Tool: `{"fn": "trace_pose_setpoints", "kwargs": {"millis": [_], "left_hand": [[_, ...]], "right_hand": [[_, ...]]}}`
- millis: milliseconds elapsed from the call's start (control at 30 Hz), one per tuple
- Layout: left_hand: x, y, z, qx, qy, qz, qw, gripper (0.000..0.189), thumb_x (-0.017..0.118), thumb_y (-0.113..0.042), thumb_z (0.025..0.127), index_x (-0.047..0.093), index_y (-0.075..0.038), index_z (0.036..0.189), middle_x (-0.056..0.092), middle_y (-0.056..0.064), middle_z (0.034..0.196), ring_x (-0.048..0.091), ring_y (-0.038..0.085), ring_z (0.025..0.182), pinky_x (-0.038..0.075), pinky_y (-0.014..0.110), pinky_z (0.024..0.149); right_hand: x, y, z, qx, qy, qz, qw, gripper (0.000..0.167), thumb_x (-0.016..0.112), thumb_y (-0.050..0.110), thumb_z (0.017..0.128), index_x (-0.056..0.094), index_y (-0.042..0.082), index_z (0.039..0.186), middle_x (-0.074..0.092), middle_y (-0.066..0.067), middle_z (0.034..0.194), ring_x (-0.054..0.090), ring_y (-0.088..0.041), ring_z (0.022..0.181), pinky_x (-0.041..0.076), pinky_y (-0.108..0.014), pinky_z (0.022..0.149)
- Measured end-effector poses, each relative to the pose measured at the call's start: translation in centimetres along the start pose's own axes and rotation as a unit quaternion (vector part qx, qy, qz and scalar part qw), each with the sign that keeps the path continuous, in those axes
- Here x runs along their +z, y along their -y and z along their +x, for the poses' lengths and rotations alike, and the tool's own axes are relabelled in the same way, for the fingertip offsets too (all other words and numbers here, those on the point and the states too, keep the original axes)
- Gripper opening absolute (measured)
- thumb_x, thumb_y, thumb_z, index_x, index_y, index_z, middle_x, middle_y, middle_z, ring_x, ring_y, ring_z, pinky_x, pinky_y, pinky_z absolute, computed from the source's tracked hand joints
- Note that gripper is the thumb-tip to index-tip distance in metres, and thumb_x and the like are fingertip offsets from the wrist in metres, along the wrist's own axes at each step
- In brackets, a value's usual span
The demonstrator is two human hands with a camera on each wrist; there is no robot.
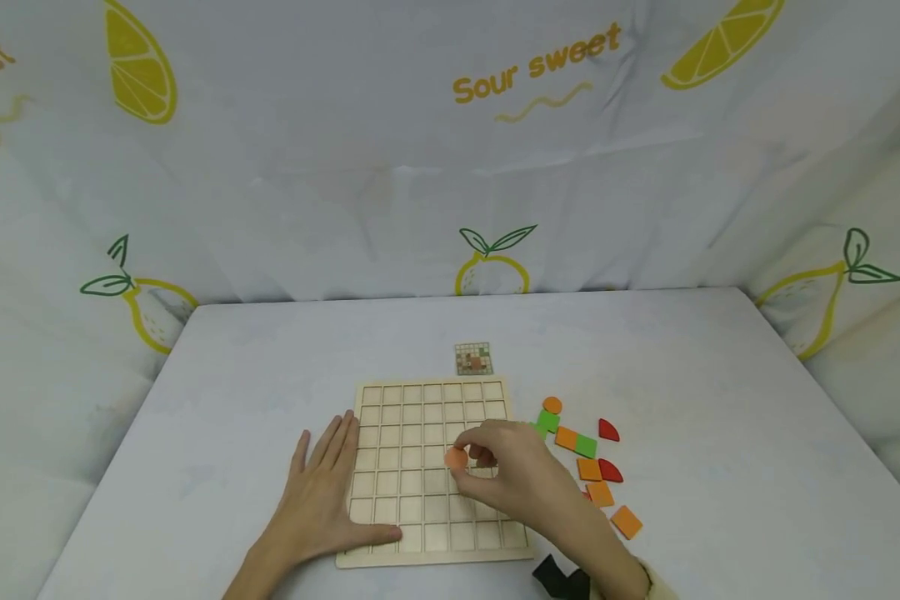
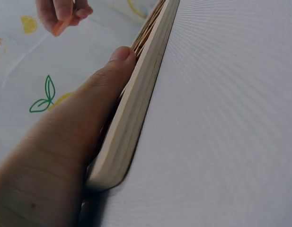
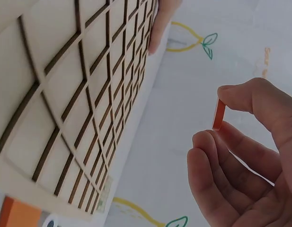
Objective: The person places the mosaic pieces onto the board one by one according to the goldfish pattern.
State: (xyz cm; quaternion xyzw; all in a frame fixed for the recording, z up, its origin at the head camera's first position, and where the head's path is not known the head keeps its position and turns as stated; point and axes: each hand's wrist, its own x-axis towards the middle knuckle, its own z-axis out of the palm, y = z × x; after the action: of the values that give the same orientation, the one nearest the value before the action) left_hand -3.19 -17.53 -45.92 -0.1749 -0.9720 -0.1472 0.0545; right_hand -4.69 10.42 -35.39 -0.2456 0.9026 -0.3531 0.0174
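A square wooden grid board [image 1: 411, 483] lies on the white table. My left hand [image 1: 318, 504] rests at its left side with fingers straight along the edge, the thumb reaching over the near left corner. Between thumb and forefinger my right hand [image 1: 521, 471] pinches an orange round disc [image 1: 457, 457] over the right half of the grid. The right wrist view gives the disc [image 3: 219, 113] edge-on, with the other fingers curled below it and a gap to the grid. The grid cells in sight hold no pieces.
Right of the board lie loose flat pieces: another orange disc [image 1: 552, 405], several orange squares [image 1: 627, 522], green squares [image 1: 586, 447] and red quarter-rounds [image 1: 608, 430]. A small pattern card [image 1: 473, 358] sits behind the board. Black pieces [image 1: 558, 579] lie near my right forearm.
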Motion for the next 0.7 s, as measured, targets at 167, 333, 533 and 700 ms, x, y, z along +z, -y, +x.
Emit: {"fn": "trace_pose_setpoints", "kwargs": {"millis": [167,333,533,700], "left_hand": [[0.2,0.0,0.1,-0.005,0.005,0.003,1.0000,0.147,0.063,-0.096,0.060,0.020,0.000,0.162,0.021,0.017,0.171,0.022,0.035,0.158,0.008,0.059,0.125],[0.3,0.1,0.1,0.000,-0.013,0.013,0.9998,0.146,0.064,-0.095,0.060,0.022,0.002,0.161,0.023,0.018,0.170,0.024,0.035,0.157,0.012,0.060,0.124],[0.4,0.1,0.0,-0.006,-0.023,0.015,0.9996,0.145,0.064,-0.096,0.060,0.024,0.001,0.161,0.025,0.018,0.170,0.026,0.036,0.156,0.014,0.059,0.123],[0.4,-0.1,-0.1,-0.023,-0.018,0.009,0.9995,0.145,0.064,-0.096,0.060,0.025,0.000,0.161,0.025,0.017,0.170,0.025,0.036,0.157,0.013,0.059,0.123]], "right_hand": [[1.9,1.2,1.7,-0.018,0.024,0.021,0.9993,0.010,0.078,0.007,0.082,0.077,0.006,0.092,0.070,-0.003,0.078,0.059,-0.010,0.068,0.052,-0.017,0.062],[3.7,2.4,3.1,-0.021,0.046,0.020,0.9985,0.014,0.075,0.007,0.080,0.077,0.004,0.093,0.070,-0.004,0.078,0.056,-0.007,0.067,0.046,-0.013,0.061],[5.7,3.4,4.4,-0.026,0.059,-0.001,0.9979,0.014,0.073,0.008,0.078,0.078,0.007,0.092,0.072,-0.001,0.079,0.054,-0.003,0.071,0.045,-0.012,0.064],[7.0,3.9,4.9,-0.011,0.076,-0.015,0.9969,0.015,0.075,0.009,0.077,0.079,0.008,0.090,0.074,0.001,0.084,0.058,-0.002,0.075,0.047,-0.013,0.066]]}}
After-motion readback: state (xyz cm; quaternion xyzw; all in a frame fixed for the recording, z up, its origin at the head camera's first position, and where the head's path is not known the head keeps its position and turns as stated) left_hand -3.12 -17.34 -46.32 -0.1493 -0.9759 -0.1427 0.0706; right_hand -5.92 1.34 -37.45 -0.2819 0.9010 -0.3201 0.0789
